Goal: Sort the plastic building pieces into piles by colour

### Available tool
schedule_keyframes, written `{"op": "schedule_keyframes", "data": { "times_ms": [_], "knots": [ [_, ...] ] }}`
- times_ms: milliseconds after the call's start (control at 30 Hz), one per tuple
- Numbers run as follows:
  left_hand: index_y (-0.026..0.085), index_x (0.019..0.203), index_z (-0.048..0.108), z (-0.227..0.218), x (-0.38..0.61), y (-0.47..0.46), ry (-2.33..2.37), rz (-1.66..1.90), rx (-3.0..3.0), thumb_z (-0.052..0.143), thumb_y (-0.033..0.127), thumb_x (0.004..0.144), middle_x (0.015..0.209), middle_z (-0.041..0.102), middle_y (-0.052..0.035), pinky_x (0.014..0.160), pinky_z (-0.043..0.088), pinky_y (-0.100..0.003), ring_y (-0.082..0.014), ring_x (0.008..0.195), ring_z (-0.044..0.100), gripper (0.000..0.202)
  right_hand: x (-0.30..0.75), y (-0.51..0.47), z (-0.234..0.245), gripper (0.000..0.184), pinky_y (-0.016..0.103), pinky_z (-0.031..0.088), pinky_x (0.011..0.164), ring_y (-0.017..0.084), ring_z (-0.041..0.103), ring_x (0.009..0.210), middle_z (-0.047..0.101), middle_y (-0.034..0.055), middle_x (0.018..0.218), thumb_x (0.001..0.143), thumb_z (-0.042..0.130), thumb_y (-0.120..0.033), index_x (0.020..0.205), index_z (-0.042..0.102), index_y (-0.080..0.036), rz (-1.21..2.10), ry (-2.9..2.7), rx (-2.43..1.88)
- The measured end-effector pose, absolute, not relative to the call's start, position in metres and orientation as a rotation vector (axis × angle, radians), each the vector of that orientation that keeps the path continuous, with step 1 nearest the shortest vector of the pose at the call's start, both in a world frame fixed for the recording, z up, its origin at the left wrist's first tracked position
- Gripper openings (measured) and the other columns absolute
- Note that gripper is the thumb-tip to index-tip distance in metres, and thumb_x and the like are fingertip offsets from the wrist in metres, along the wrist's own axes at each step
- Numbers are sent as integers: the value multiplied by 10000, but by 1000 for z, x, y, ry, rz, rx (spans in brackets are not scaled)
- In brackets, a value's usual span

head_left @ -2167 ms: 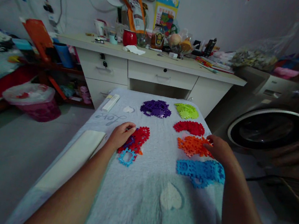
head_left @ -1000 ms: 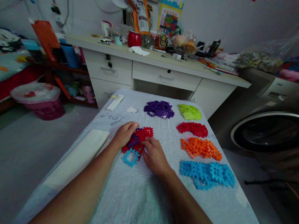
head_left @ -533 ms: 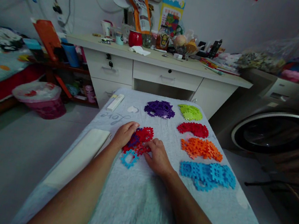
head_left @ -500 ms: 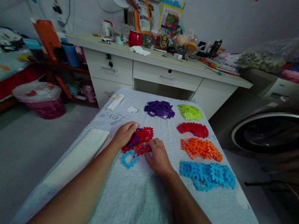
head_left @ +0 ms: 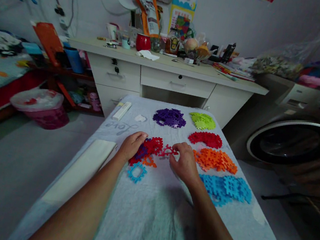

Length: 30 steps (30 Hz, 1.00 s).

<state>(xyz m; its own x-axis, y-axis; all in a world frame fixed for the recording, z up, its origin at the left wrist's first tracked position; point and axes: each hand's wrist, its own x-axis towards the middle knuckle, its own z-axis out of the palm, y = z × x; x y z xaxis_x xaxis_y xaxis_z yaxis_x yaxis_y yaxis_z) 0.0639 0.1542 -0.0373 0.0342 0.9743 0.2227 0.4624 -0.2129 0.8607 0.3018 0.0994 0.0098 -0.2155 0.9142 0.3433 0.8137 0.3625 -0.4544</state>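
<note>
Between the thumb and fingers of my right hand [head_left: 184, 161] is a red interlocking plastic piece [head_left: 167, 151], a toothed frame held just right of a mixed pile. My left hand [head_left: 131, 144] curls round the left side of that pile, closed on red and purple interlocking pieces [head_left: 144, 150]; its fingertips are partly hidden. An orange interlocking piece [head_left: 149, 161] pokes out at the pile's near side. Closest to me there lies a light blue square frame piece [head_left: 137, 172], flat on the cloth.
Sorted piles lie on the cloth-covered table [head_left: 143, 219]: purple [head_left: 169, 117], lime green [head_left: 202, 121], red [head_left: 205, 138], orange [head_left: 216, 160] and blue [head_left: 226, 189]. A folded white cloth [head_left: 80, 172] and a white box [head_left: 122, 110] lie left. A cluttered desk [head_left: 169, 65] stands behind.
My right hand has moved right, drawing the red piece away from the mixed pile. An orange piece now shows at the pile's near edge. My left hand has stayed by the pile.
</note>
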Motion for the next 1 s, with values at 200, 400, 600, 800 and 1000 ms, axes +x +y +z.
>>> {"op": "schedule_keyframes", "data": {
  "times_ms": [200, 400, 600, 800, 1000],
  "knots": [
    [197, 990, 684, -39, 63, 156, 1468, 1118, 1716, 437, 538, 885, 1046, 721, -42, 957, 445, -331, -227, 1035, 629, 434, 367, 140, 51, 136, 301, 405, 796, 198, 552, 878, 635, 69, 915, 806, 616, -227, 923, 649, -167, 69, -2127, -1694],
    [196, 983, 681, -38, 64, 155, 1479, 1115, 1700, 449, 541, 874, 1039, 724, -45, 947, 450, -336, -229, 1027, 634, 430, 439, 191, 60, 158, 246, 375, 628, 156, 572, 727, 680, 63, 845, 807, 625, -266, 905, 682, -156, -21, -1951, -2149],
    [200, 976, 679, -38, 64, 155, 1480, 1109, 1703, 462, 532, 869, 1028, 723, -39, 943, 450, -333, -226, 1019, 635, 412, 471, 210, 48, 203, 238, 373, 581, 153, 603, 680, 697, 72, 805, 814, 643, -341, 882, 691, -156, 53, -1815, -2321],
    [200, 978, 676, -37, 65, 155, 1475, 1109, 1710, 465, 523, 866, 1026, 720, -38, 942, 449, -334, -224, 1020, 633, 401, 468, 214, 40, 219, 240, 380, 588, 178, 632, 744, 709, 100, 852, 819, 645, -335, 899, 703, -139, -1, -1865, -2340],
    [200, 959, 673, -34, 66, 154, 1470, 1113, 1713, 470, 515, 856, 1007, 722, -33, 933, 458, -330, -221, 999, 638, 389, 467, 213, 40, 198, 231, 402, 627, 173, 635, 788, 716, 88, 900, 807, 636, -258, 955, 709, -149, -46, -1843, -2333]
  ]
}}
